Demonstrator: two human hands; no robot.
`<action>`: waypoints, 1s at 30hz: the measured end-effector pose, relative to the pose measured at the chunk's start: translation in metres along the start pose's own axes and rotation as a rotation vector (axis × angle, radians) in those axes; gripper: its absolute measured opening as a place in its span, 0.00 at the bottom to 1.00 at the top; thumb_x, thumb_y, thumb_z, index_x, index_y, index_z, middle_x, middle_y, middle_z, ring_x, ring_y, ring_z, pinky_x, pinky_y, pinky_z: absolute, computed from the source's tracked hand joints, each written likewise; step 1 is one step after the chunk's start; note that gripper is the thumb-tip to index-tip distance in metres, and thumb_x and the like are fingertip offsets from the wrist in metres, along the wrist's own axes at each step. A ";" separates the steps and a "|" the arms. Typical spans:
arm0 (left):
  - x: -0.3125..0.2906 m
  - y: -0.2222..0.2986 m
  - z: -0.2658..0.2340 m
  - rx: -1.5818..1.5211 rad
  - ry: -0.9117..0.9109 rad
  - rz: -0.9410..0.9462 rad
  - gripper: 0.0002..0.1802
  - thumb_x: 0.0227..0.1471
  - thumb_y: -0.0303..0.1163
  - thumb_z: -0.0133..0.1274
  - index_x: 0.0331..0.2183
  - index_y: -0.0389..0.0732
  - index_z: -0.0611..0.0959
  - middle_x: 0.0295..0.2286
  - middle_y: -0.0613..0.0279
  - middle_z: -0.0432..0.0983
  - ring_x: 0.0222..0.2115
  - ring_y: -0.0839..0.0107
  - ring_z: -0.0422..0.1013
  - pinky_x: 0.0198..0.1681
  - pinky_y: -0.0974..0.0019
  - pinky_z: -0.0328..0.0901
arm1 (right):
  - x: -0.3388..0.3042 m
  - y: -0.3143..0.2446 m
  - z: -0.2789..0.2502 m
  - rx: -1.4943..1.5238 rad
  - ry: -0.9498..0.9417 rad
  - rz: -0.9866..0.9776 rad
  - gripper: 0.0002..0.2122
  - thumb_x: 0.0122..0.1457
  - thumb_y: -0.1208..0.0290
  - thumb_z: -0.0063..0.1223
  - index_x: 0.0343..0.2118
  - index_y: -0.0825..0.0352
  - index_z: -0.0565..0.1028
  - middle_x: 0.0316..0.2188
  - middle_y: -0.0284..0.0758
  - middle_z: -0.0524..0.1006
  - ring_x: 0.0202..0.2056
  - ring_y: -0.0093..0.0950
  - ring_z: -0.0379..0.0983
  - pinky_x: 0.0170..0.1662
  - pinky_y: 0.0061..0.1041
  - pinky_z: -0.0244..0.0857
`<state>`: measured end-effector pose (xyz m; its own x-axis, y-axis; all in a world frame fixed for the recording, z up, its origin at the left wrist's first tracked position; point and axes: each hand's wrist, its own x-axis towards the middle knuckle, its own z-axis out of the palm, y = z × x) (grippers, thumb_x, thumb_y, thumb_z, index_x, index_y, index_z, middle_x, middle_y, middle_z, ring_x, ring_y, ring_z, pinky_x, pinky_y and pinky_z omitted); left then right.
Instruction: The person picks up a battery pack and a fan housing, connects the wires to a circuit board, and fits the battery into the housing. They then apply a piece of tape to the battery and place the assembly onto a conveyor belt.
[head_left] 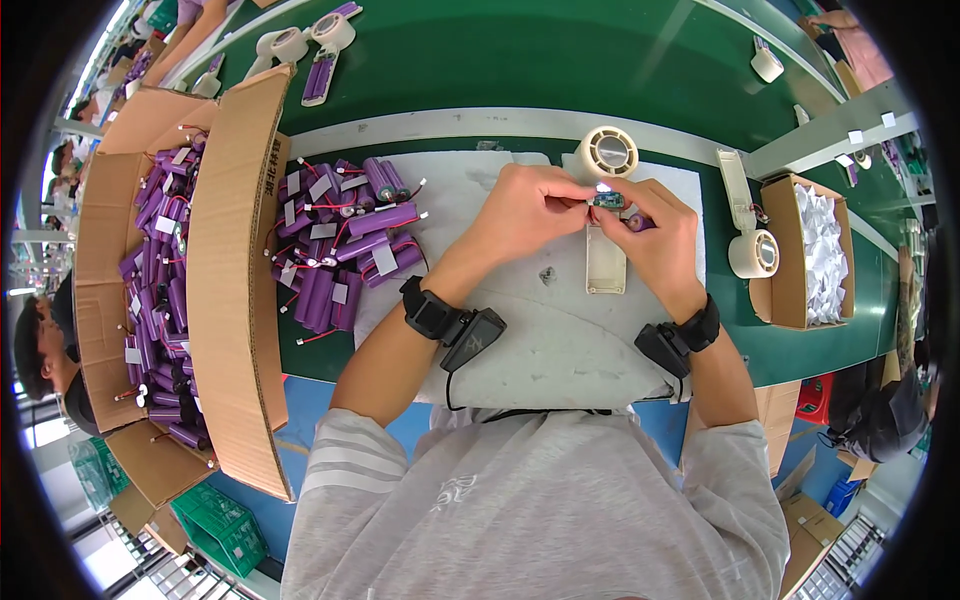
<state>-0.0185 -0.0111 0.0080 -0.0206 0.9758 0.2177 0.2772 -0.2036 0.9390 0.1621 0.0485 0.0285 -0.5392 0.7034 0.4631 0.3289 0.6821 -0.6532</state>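
Toward the far edge of the green-topped bench (pixel 732 305), above a grey padded mat (pixel 480 340), my left hand (pixel 530 208) and right hand (pixel 657 228) both pinch a small green circuit board (pixel 608 199) in their fingertips; a purple cylindrical cell (pixel 640 222) shows by my right fingers, though I cannot tell whether they grasp it too. Under my hands lies an open cream plastic shell (pixel 606 268), a round vented cream head (pixel 609 152) beyond it. Purple wired cells (pixel 322 295) lie heaped toward the bench's left edge, beside a tall brown cardboard box (pixel 235 300)
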 end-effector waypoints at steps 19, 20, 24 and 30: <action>-0.005 0.012 0.019 0.060 0.095 0.001 0.19 0.40 0.20 0.57 0.38 0.38 0.74 0.31 0.60 0.72 0.28 0.72 0.70 0.32 0.70 0.67 | 0.003 -0.012 -0.005 0.037 -0.067 0.178 0.10 0.49 0.76 0.61 0.36 0.66 0.77 0.26 0.31 0.76 0.19 0.20 0.67 0.22 0.19 0.62; -0.006 0.013 0.019 0.076 0.074 -0.011 0.19 0.41 0.20 0.56 0.39 0.38 0.74 0.33 0.61 0.72 0.29 0.73 0.70 0.33 0.70 0.67 | 0.002 -0.014 -0.006 0.019 -0.073 0.186 0.10 0.49 0.76 0.60 0.36 0.66 0.77 0.27 0.32 0.76 0.19 0.20 0.68 0.22 0.20 0.62; -0.004 0.017 0.013 0.020 -0.029 -0.101 0.19 0.43 0.18 0.54 0.41 0.38 0.75 0.35 0.61 0.72 0.30 0.76 0.70 0.34 0.71 0.68 | 0.001 -0.006 -0.006 0.026 -0.083 0.159 0.10 0.50 0.77 0.59 0.37 0.67 0.76 0.28 0.31 0.75 0.17 0.16 0.60 0.21 0.17 0.56; 0.001 0.001 0.006 -0.249 -0.142 -0.190 0.20 0.44 0.17 0.54 0.44 0.36 0.76 0.34 0.64 0.72 0.30 0.78 0.69 0.35 0.72 0.67 | 0.003 -0.003 -0.010 0.071 -0.116 0.142 0.11 0.50 0.77 0.59 0.38 0.68 0.76 0.29 0.31 0.76 0.17 0.15 0.58 0.20 0.15 0.54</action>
<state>-0.0123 -0.0101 0.0076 0.0898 0.9959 0.0100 0.0376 -0.0134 0.9992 0.1674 0.0505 0.0374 -0.5781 0.7613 0.2936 0.3549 0.5586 -0.7497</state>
